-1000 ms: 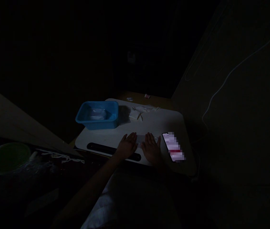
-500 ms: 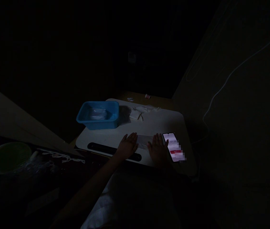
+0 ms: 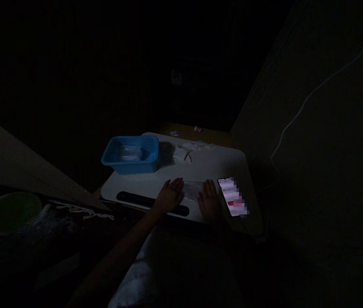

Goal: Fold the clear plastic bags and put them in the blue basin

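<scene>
A clear plastic piece (image 3: 191, 190) lies flat on the white table (image 3: 224, 164). My left hand (image 3: 170, 196) rests on its left end, palm down with the fingers stretched out. On the right end lies my right hand (image 3: 209, 201), also palm down and spread. Just right of that hand a lit phone (image 3: 232, 197) lies on the tabletop. At the table's left stands a blue basin (image 3: 136, 167) with a clear plastic packet (image 3: 130, 153) inside. Crumpled white wrappers (image 3: 181, 152) are near the back edge.
A black slot (image 3: 136, 199) runs along the table's front edge. A green basket (image 3: 11, 214) sits in the dark at the lower left. A white cable (image 3: 310, 96) hangs along the right wall. Behind the table is a small red and white object (image 3: 197, 129).
My right hand has shifted slightly left, away from the phone, and its thumb side still meets the plastic. My left hand stays almost in place.
</scene>
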`<state>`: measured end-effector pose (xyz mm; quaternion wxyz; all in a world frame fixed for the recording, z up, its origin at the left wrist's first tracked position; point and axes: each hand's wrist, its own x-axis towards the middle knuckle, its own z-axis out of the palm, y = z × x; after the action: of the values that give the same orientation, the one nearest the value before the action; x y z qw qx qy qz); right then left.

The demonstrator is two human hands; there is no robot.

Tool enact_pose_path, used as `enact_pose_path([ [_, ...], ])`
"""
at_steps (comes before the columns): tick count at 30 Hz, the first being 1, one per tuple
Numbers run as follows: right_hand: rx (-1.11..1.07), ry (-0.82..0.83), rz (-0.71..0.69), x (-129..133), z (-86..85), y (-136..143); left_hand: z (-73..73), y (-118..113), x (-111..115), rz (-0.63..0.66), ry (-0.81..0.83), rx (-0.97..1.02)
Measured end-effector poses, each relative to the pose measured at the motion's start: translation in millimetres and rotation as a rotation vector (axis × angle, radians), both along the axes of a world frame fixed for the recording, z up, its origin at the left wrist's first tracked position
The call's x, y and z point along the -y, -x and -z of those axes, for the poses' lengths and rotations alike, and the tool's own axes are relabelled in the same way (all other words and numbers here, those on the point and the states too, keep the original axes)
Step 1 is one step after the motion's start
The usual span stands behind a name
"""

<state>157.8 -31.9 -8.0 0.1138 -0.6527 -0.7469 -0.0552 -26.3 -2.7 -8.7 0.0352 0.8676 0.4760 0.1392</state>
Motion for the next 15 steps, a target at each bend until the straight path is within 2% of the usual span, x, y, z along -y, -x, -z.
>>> enact_pose_path([
  [7, -0.053, 0.035, -0.115, -1.1, -0.1, 1.9, -2.3, 3.0, -5.0, -0.007, 0.032, 0.063],
  [13, -0.062, 0.069, -0.123, -2.5, -0.1, 1.8, 5.5, 8.9, -15.2, -0.038, 0.001, 0.383],
  [15, -0.068, 0.072, -0.119, -2.6, -1.0, 2.2, 10.0, 10.7, -19.0, -0.061, 0.0, 0.428],
])
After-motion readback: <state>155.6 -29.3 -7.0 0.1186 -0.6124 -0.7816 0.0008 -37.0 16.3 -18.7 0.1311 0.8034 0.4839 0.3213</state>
